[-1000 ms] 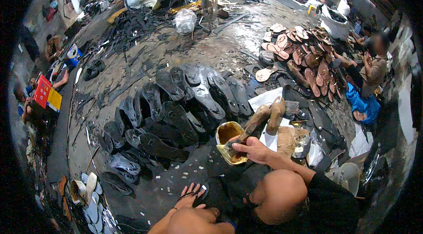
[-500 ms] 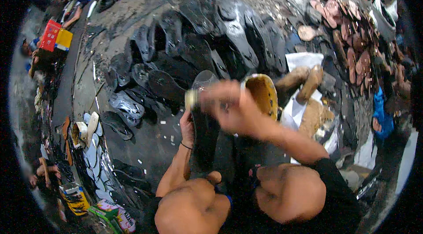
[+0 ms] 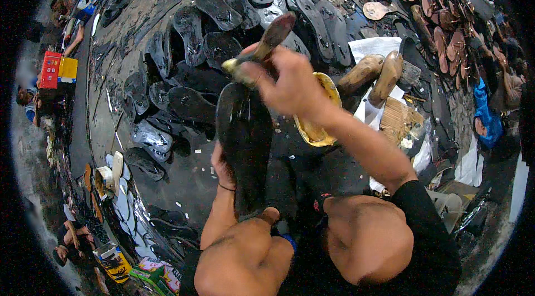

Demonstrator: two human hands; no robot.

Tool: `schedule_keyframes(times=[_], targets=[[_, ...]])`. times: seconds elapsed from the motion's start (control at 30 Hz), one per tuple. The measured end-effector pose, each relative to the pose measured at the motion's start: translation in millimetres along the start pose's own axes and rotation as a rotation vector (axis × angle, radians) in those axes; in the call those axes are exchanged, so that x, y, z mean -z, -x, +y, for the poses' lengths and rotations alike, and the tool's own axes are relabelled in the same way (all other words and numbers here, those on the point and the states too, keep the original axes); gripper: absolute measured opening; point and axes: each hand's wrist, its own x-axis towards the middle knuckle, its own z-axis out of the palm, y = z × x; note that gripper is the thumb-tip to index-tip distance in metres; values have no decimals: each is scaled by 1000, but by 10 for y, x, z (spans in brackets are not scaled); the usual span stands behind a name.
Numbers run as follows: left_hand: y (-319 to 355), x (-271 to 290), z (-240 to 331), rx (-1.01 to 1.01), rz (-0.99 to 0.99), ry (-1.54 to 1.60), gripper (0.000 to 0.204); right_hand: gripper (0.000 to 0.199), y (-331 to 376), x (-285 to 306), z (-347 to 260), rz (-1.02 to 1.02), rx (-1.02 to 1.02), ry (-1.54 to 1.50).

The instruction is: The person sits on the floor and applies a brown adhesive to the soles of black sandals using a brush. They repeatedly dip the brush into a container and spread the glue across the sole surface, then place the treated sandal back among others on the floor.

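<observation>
My left hand (image 3: 222,163) grips the side of a long black shoe sole (image 3: 244,140) that stands tilted on my knee. My right hand (image 3: 284,81) is closed around a wooden-handled brush (image 3: 266,44), whose yellowed bristle end touches the top of that sole. Just behind my right wrist sits a yellow glue tin (image 3: 319,123) on the floor.
Many black soles (image 3: 217,12) lie spread over the dark floor ahead and to the left. Two wooden shoe lasts (image 3: 374,73) rest on white paper at right, with brown soles (image 3: 446,23) beyond. Other people sit at the left edge and far right.
The right hand left the glue tin with the brush and came up to the black sole, which the left hand lifted from the floor onto my knee.
</observation>
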Motion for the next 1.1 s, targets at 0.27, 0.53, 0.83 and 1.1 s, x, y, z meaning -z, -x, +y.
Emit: schedule_keyframes(times=[0.27,0.53,0.83,1.1], targets=[[-102,263,146,-189,55,-6,55,19,-66,206,208,-56,-127,-117],[-293,1217,309,-387,303,-15,42,22,1246,-55,75,-549,-197,-403],[984,1024,-130,104,413,-223,41,16,1184,583,669,202,-278,361],[414,702,132,-18,414,-234,40,41,1332,1193,-83,-525,-732,112]])
